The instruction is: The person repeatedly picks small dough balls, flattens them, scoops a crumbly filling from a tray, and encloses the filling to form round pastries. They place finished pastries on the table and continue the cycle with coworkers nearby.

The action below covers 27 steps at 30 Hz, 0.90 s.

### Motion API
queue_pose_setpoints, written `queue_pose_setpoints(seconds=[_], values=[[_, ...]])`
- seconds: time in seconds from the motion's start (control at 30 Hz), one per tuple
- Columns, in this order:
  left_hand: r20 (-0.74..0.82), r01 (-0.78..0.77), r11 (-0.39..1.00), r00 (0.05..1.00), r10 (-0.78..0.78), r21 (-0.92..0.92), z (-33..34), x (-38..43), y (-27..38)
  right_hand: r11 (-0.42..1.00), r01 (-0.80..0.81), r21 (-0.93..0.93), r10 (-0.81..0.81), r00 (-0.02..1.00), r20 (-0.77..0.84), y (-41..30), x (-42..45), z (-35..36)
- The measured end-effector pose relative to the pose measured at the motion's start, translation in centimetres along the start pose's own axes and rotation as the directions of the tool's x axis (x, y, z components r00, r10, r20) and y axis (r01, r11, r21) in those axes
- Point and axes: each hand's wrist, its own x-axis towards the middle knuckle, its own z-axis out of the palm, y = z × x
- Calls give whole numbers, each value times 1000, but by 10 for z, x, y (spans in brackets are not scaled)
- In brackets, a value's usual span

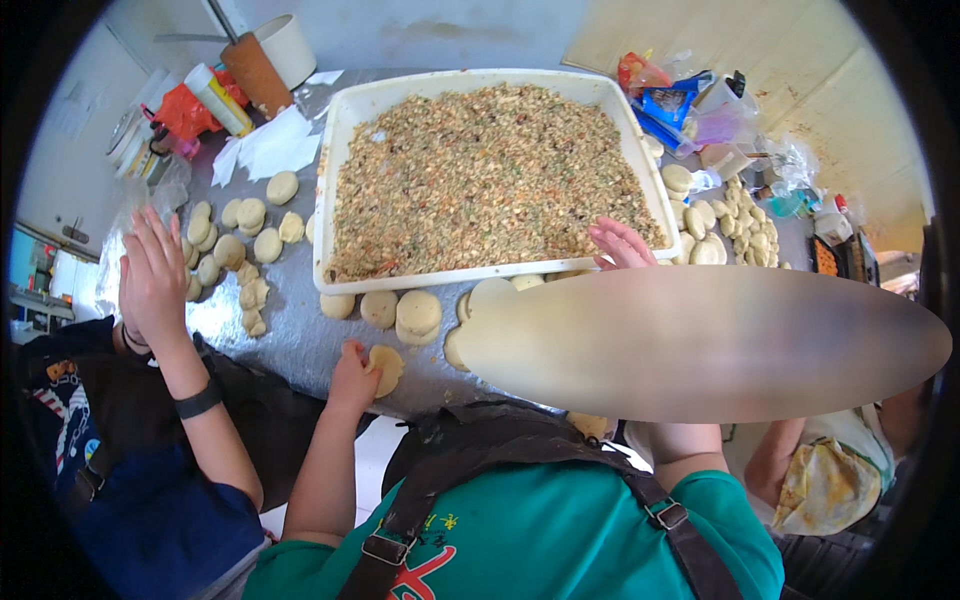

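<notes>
Near the table's front edge, my left hand [355, 377] pinches the rim of a flat round dough wrapper [387, 370]. My right hand [622, 244] is over the near right corner of a white plastic tray [480, 276], fingers apart over the filling; I see nothing between them. A coarse chopped filling [487, 172] with nuts and colored bits fills the tray. Round dough cakes [418, 313] line the tray's near side, some stacked. A large blurred patch hides my right forearm and part of the table there.
On the left, a co-worker's hands [154, 281] are pressed together beside more dough cakes [229, 252] and small dough lumps [253, 296]. White paper [274, 146] and a canister [217, 99] lie behind. At the right are dough pieces [750, 225], plastic packages [667, 105] and another person's arm [772, 461].
</notes>
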Motion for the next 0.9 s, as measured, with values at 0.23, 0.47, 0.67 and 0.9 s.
queue_pose_setpoints(seconds=[0.23,0.47,0.67,0.9], values=[[485,285,446,757,439,-849,-75,-15,29,943,81,-323,-133,981,-142,21,95,-32],[36,380,-502,823,567,-777,-82,-17,70,444,59,-894,-255,965,-63,34,214,-12],[120,284,-433,922,367,-856,-78,-15,72,357,-213,-909,-125,954,-272,11,271,18],[177,390,-540,897,405,-745,-62,-1,86,321,-18,-947,-229,969,-96,33,262,68]])
